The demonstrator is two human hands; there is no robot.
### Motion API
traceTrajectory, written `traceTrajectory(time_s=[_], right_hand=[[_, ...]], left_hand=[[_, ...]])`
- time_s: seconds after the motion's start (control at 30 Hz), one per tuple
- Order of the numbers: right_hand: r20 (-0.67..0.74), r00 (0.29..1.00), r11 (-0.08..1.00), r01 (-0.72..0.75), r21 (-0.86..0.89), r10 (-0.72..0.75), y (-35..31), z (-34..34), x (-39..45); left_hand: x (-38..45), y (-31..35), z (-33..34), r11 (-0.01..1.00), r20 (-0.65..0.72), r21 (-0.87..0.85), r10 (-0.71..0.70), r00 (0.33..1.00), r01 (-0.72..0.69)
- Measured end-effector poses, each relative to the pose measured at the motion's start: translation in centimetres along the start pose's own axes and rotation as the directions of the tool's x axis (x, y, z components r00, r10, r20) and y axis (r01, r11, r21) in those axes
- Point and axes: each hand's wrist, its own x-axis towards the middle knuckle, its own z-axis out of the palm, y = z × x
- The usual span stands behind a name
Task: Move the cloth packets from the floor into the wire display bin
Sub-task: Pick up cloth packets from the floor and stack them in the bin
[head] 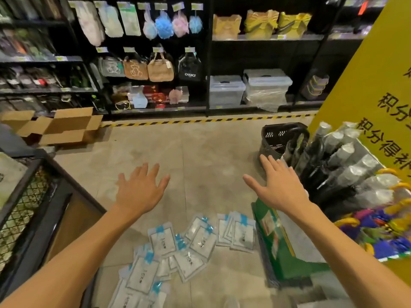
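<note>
Both hands empty. Left hand (139,187) and right hand (278,185) are held out flat above the floor (200,152), fingers straight and spread. The cloth packets (178,247) lie scattered on the floor below and nearer the person than either palm, roughly between them. The wire bin (26,196) stands to the left, so the left hand is judged nearer it.

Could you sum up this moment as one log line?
left hand: open, empty | right hand: open, empty | packets: on floor | bin: at left | step: none picked yet
</note>
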Motion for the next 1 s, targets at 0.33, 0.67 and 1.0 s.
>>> traceTrajectory(time_s=[0.33, 0.67, 1.0], right_hand=[[-0.032, 0.999, 0.999, 0.021, 0.044, -0.019, 3.9, 10.5, 11.0], [0.037, 0.999, 0.999, -0.028, 0.044, 0.026, 7.7, 23.7, 17.8], [0.151, 0.98, 0.991, -0.131, 0.005, 0.129, 8.1, 46.1, 17.5]], left_hand=[[9.5, 1.1, 7.6, 0.995, 0.07, 0.101, -0.033, 0.997, 0.026], [17.2, 1.9, 19.1, 0.968, 0.17, 0.241, 0.029, 0.985, -0.07], [23.7, -0.7, 41.7, 0.944, 0.337, 0.239, 0.14, 0.931, -0.228]])
